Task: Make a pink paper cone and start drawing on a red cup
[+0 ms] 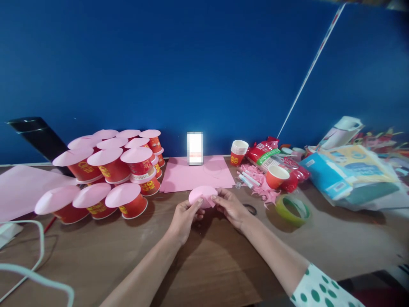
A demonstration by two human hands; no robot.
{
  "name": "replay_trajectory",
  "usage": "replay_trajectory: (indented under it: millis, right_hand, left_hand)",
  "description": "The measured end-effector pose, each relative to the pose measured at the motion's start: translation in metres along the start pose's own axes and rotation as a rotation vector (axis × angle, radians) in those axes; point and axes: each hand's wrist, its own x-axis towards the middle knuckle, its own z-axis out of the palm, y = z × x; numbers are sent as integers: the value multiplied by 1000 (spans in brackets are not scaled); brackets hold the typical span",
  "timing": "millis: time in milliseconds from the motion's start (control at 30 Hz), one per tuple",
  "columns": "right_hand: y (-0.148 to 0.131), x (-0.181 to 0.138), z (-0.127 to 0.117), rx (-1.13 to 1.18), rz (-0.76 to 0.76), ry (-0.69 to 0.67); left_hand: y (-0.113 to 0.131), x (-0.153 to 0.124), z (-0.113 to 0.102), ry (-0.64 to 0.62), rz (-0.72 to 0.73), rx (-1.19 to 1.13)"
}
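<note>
Both my hands hold a round pink paper disc (202, 195) just above the brown table (204, 260), near its middle. My left hand (184, 218) pinches the disc's left edge with closed fingers. My right hand (230, 207) grips its right edge, where the paper looks folded or overlapped. Behind the disc lies a flat pink paper sheet (198, 175). To the left stands a pile of several red paper cups topped with pink paper cones (111, 170).
A phone (195, 148) leans on the blue wall. To the right are a stack of red cups (238, 152), a single red cup (276, 176), pink paper scraps (260, 185), a green tape roll (292, 209) and packages (348, 175). White cable (38, 273) lies at left.
</note>
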Motion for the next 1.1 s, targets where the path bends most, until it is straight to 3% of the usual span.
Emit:
replay_trajectory:
  millis: [367,1100]
  right_hand:
    - [4,2,1,28,35,9]
    - [6,3,0,58,25,-30]
  left_hand:
    - [3,-3,4,8,-69,-84]
    - [5,-6,7,-29,-74,-110]
